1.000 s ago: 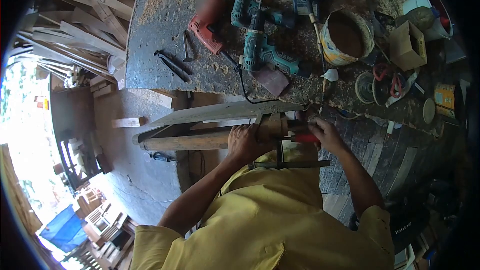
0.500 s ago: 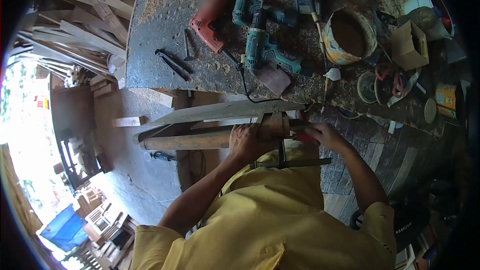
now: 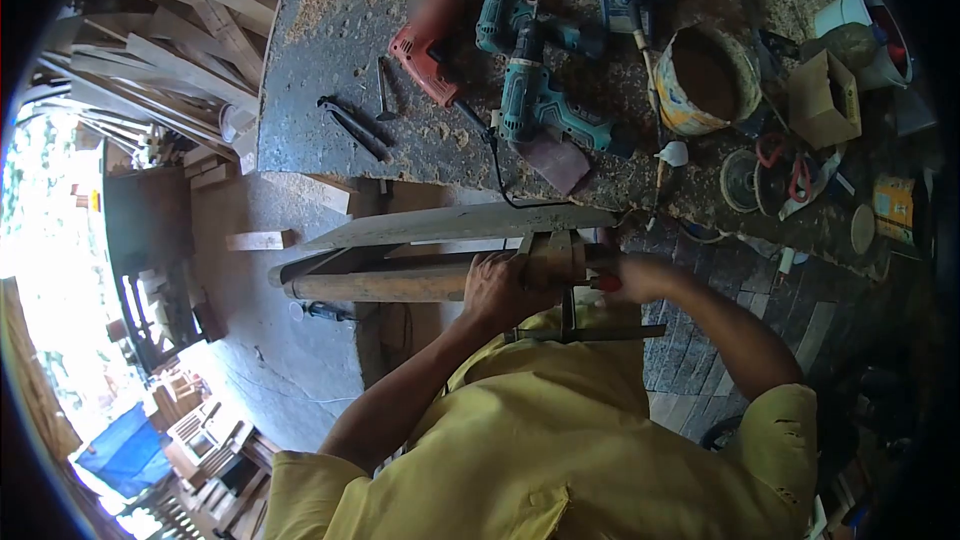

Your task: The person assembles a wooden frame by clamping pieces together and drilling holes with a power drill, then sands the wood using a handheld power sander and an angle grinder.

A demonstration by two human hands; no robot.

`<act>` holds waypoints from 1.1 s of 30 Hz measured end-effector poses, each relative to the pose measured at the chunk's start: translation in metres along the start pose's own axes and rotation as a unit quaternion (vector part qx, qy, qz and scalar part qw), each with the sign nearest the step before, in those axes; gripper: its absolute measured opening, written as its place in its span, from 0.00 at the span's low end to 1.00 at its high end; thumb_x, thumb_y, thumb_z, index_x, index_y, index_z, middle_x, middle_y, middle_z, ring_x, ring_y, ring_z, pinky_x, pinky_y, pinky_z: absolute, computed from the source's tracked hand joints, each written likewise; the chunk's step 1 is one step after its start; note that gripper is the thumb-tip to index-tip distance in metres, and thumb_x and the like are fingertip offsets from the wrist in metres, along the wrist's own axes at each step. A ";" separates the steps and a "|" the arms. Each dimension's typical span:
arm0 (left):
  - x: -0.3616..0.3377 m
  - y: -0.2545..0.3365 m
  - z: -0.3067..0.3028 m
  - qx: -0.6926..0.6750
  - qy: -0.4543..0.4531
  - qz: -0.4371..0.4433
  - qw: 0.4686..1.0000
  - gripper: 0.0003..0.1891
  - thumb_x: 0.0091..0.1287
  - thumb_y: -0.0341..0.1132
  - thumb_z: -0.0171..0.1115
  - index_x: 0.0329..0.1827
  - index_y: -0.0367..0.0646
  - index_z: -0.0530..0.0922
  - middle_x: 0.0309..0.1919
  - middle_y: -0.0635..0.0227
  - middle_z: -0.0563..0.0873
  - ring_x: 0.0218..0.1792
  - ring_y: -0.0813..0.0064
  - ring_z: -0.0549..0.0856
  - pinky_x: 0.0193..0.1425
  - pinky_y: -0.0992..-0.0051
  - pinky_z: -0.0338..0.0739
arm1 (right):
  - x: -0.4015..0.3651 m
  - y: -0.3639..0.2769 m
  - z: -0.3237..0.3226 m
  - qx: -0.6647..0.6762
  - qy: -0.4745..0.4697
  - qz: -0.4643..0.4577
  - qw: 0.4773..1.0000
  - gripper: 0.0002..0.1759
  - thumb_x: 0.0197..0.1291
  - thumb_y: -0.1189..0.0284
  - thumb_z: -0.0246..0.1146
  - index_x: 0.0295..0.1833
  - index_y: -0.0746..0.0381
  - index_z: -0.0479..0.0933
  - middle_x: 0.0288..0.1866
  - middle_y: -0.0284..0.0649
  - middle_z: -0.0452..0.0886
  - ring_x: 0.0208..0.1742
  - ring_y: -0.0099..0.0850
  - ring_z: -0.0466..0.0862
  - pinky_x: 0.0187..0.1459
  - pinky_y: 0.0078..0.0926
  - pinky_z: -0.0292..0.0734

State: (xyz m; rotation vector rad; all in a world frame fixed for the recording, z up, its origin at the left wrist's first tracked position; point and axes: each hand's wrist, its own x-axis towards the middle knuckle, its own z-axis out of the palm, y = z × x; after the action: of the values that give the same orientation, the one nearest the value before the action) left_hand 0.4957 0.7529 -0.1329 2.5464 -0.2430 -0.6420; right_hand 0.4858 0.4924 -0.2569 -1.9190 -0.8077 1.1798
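Two hands are working close together: left hand bracing a wooden post steady, right hand clasping the red handle of a clamp.

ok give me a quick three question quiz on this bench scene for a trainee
1. True or false: the left hand grips the round wooden pole.
2. How many teal drills lie on the workbench? A one, B two, C four.
3. Fill the gap: the right hand holds a clamp handle coloured ____.
Key: 1 true; 2 B; 3 red.
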 end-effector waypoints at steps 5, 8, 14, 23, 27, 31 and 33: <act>-0.003 0.000 0.002 -0.005 0.006 0.011 1.000 0.19 0.50 0.52 0.71 0.30 0.43 0.85 0.30 0.59 0.87 0.36 0.57 0.86 0.50 0.60 0.74 | -0.023 -0.063 0.019 -0.156 0.339 0.086 0.924 0.20 0.59 0.58 0.67 0.48 0.63 0.81 0.42 0.54 0.85 0.43 0.41 0.86 0.45 0.44 0.81; -0.007 -0.005 0.005 0.008 0.021 0.023 0.999 0.20 0.50 0.53 0.70 0.32 0.42 0.84 0.31 0.58 0.87 0.37 0.58 0.86 0.51 0.60 0.74 | -0.017 -0.070 0.006 -0.134 0.166 0.205 0.955 0.28 0.56 0.52 0.69 0.50 0.66 0.80 0.39 0.54 0.85 0.37 0.45 0.87 0.41 0.42 0.81; -0.011 -0.022 0.007 0.028 -0.042 0.047 0.998 0.23 0.50 0.52 0.72 0.40 0.43 0.82 0.35 0.59 0.86 0.43 0.59 0.85 0.54 0.61 0.73 | 0.017 0.013 0.005 0.040 -0.120 0.181 0.975 0.42 0.48 0.40 0.71 0.54 0.67 0.80 0.38 0.58 0.84 0.33 0.46 0.86 0.38 0.40 0.82; -0.015 -0.036 0.011 -0.007 0.010 0.097 0.995 0.17 0.54 0.48 0.70 0.38 0.45 0.80 0.33 0.59 0.86 0.40 0.56 0.85 0.47 0.58 0.76 | -0.010 -0.048 0.033 -0.209 0.256 0.177 0.927 0.24 0.51 0.50 0.72 0.38 0.61 0.82 0.29 0.48 0.84 0.33 0.50 0.85 0.37 0.46 0.79; -0.015 -0.033 0.004 -0.008 -0.015 0.089 0.996 0.17 0.56 0.48 0.69 0.38 0.45 0.80 0.33 0.57 0.86 0.40 0.56 0.85 0.45 0.57 0.77 | -0.003 -0.026 0.009 -0.137 0.038 0.155 0.978 0.24 0.52 0.50 0.73 0.31 0.62 0.81 0.22 0.49 0.81 0.25 0.46 0.83 0.32 0.44 0.77; -0.011 -0.045 0.010 0.004 -0.010 0.111 0.994 0.18 0.56 0.48 0.69 0.39 0.44 0.80 0.32 0.57 0.86 0.40 0.56 0.85 0.47 0.58 0.76 | 0.021 -0.043 -0.041 0.090 -0.238 0.365 0.895 0.24 0.53 0.50 0.73 0.31 0.63 0.81 0.23 0.46 0.82 0.25 0.42 0.83 0.31 0.43 0.74; -0.011 -0.048 0.010 -0.003 -0.008 0.115 0.993 0.19 0.54 0.49 0.71 0.38 0.43 0.79 0.31 0.58 0.85 0.40 0.55 0.84 0.48 0.58 0.76 | 0.006 -0.052 -0.027 0.001 -0.099 0.292 0.951 0.21 0.52 0.54 0.73 0.34 0.62 0.81 0.24 0.49 0.82 0.27 0.45 0.84 0.32 0.45 0.76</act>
State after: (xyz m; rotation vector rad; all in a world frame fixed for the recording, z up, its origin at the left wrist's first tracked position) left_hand 0.4838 0.7930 -0.1603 2.4601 -0.5311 -0.5725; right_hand 0.5062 0.5178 -0.2078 -2.1334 -0.3298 1.7400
